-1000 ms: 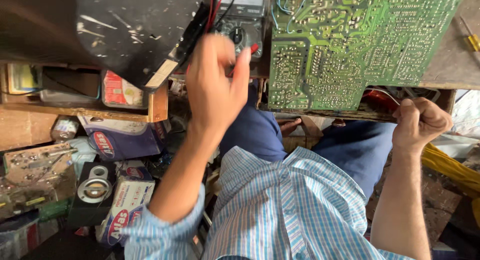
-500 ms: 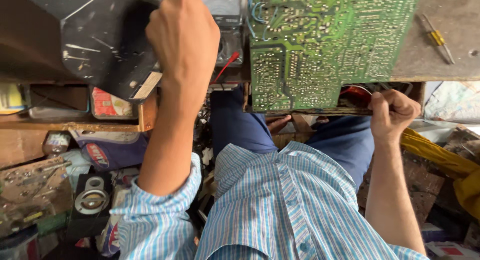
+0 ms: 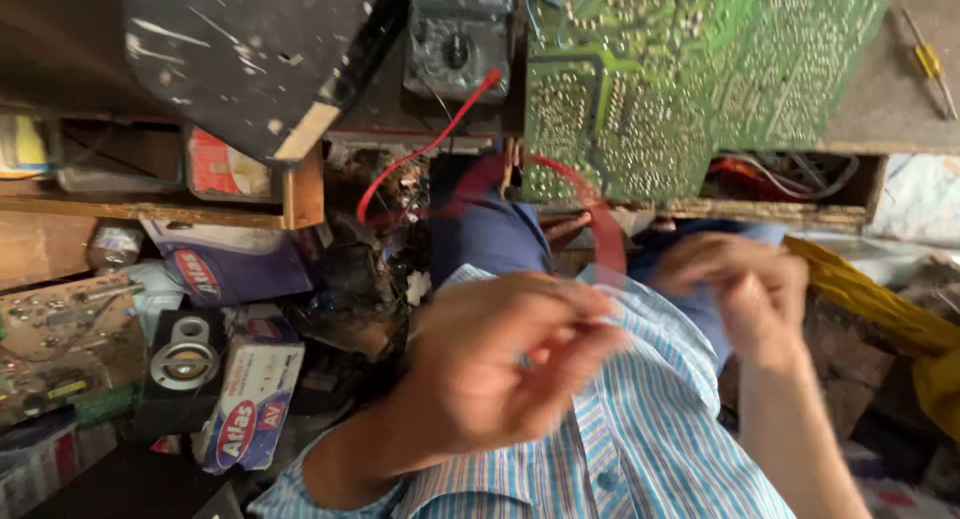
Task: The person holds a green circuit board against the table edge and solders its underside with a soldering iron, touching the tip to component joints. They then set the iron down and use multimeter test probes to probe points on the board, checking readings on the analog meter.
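Across the top of my view sits a wooden workbench [image 3: 880,99], and on it the largest thing is a green circuit board [image 3: 690,79], lying solder side up with its near edge hanging over the bench front. Left of the board, a dark, scratched panel [image 3: 250,49] slants over the bench, and between the two rests a grey multimeter [image 3: 458,39] with a round dial. Below the bench I see my lap: a blue and white striped shirt [image 3: 640,429] and dark blue trousers [image 3: 490,229]. My left hand [image 3: 500,369] is low in the middle of the view, blurred, with the fingers curled inward and the thumb close to the fingertips; I cannot tell whether it pinches anything. My right hand [image 3: 740,289] is to its right, just under the bench edge, also blurred, fingers bent into a loose fist; what it grips I cannot tell. A red test lead [image 3: 430,144] runs from the multimeter down over the bench front, loops towards the left, then arcs as a blurred red band towards the space between my hands. On the floor at left lie a white and red carton [image 3: 245,394] and a small speaker [image 3: 185,359]. Far right on the bench lies a yellow-handled screwdriver [image 3: 928,64].
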### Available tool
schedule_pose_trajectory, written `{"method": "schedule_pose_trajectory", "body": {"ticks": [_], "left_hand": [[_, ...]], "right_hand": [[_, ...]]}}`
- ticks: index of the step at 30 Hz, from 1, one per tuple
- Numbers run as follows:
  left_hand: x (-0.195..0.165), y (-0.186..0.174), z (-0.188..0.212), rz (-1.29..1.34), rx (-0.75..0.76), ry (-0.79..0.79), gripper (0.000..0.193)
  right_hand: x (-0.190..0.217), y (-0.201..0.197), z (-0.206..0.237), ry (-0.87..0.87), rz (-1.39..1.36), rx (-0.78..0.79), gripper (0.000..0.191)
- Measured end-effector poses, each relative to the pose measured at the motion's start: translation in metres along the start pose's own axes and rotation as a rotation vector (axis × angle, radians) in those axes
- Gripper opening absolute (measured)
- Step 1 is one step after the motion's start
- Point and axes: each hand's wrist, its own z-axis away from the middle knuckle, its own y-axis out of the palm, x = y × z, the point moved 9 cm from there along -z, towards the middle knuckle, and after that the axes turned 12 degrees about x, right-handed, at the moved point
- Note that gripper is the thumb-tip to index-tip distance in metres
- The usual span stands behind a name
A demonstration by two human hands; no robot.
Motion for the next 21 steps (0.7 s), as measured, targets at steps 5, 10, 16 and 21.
{"method": "schedule_pose_trajectory", "body": {"ticks": [5,10,16,21], "left_hand": [[0.023,0.099,0.020,-0.223,0.493,0.085,0.011],[0.048,0.119,0.048,-0.267,0.532,0.144,0.012],[0.056,0.146,0.070,-0.227,0.593,0.138,0.014],[0.062,0.137,0.074,-0.185,0.582,0.080,0.013]], "right_hand": [[0.039,0.059,-0.005,0.126,-0.772,-0.077,0.082],[0.079,0.059,0.015,0.057,-0.737,-0.239,0.063],[0.087,0.051,0.025,0.029,-0.676,-0.212,0.056],[0.090,0.042,0.011,0.046,-0.573,-0.272,0.048]]}}
